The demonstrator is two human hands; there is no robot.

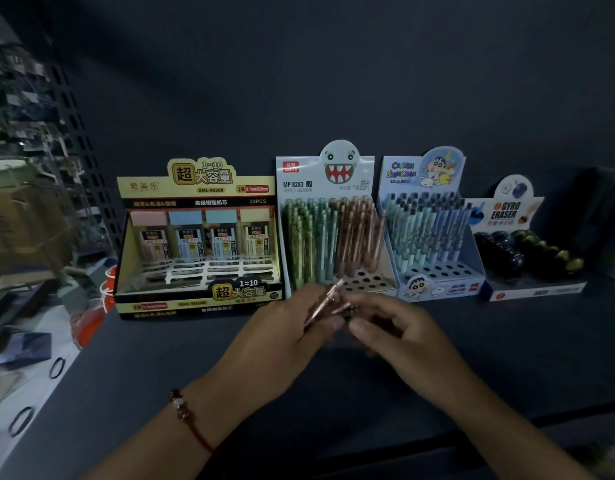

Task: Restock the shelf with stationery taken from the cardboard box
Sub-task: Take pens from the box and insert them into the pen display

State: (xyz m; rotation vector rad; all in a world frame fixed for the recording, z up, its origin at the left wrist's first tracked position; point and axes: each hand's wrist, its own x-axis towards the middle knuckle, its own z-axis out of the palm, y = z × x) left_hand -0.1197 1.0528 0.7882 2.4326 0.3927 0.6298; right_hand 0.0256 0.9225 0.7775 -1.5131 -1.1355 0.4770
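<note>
Our left hand (285, 327) grips a bundle of rose-gold mechanical pencils (328, 299), tips angled up-right past the fingers. Our right hand (392, 327) pinches the bundle's lower end, just in front of the white monster-face pencil display box (328, 181) on the dark shelf (160, 358).

Dim, murky view (edges warped); hands (334, 327) motion-blurred
</note>
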